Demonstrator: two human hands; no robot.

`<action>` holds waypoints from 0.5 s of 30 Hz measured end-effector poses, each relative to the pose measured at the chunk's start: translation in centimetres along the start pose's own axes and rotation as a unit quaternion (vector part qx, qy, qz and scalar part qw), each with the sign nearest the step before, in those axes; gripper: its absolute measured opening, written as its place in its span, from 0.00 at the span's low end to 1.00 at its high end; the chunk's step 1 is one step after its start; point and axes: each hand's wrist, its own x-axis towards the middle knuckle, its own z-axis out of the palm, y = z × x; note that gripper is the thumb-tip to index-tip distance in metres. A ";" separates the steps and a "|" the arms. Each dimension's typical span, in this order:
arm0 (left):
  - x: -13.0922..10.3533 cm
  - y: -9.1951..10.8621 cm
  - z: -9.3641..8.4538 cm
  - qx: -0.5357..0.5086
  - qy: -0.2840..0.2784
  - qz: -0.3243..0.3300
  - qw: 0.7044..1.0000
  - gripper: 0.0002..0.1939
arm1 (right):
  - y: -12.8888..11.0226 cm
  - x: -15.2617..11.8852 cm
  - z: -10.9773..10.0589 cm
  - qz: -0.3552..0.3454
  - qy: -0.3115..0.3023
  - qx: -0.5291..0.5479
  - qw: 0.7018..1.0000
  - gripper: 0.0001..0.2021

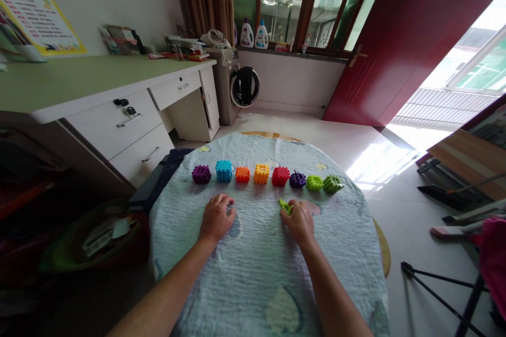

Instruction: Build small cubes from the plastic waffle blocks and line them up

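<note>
Bare forearms (169, 292) of mine come in from the bottom edge and reach forward over a pale blue cloth (249, 284). My right hand (299, 221) has its fingers (293, 204) clamped on a small lime-green piece (283, 205) with a notched edge, which pokes out to the left just short of the red block. I cannot tell whether it touches the cloth. Well apart from it, my left hand (215, 217) is palm down, its fingers loosely bent and the thumb a little away from them.

Just beyond both hands runs a row of knobbly blocks, left to right: a purple block (201, 174), a taller blue block (223, 170), a small orange block (242, 175), a yellow block (258, 175), the red block (280, 176), an indigo block (298, 180), a lime-green block (314, 183) and a darker green block (332, 184). Those at the right stand closer together than those at the left.

Under the cloth, the worktop (382, 247) shows its wooden edge at the right. Farther off, I see a green-topped desk (90, 76), a washing machine (226, 84) with its door open, two detergent bottles (261, 36) and a red door (371, 42).
</note>
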 end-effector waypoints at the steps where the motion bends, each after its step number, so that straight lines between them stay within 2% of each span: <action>1: 0.0 0.0 0.0 0.000 0.000 0.000 1.000 0.06 | -0.1 0.0 -0.1 0.002 -0.003 -0.004 1.000 0.12; 10: 0.0 -0.2 0.2 0.002 0.002 0.002 1.000 0.07 | -1.6 0.0 -0.2 0.013 0.006 -0.014 1.000 0.09; 15: 0.0 -0.3 0.2 0.000 0.003 0.005 1.000 0.07 | -1.0 -0.1 0.2 -0.032 0.015 0.001 0.999 0.07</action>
